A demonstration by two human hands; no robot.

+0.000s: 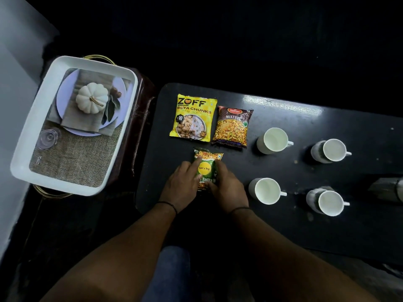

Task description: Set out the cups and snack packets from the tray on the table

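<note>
A green snack packet [207, 165] lies on the black table [283, 118] near its front left. My left hand [182, 186] rests on its left side and my right hand [226, 188] grips its right side. Behind it lie a yellow soya chunks packet [193, 117] and a brown mixture packet [232, 127], side by side. Several white cups stand to the right in two rows: back left cup [273, 140], back right cup [331, 151], front left cup [266, 191], front right cup [327, 202]. The white tray [26, 136] sits to the left, off the table.
The tray's bottom shows a printed picture of a pumpkin on a plate. The tray rests on a dark stand [141, 110] with a gold wire rim beside the table. A pale wall [13, 73] is at far left. A grey object [390, 189] sits at the right edge.
</note>
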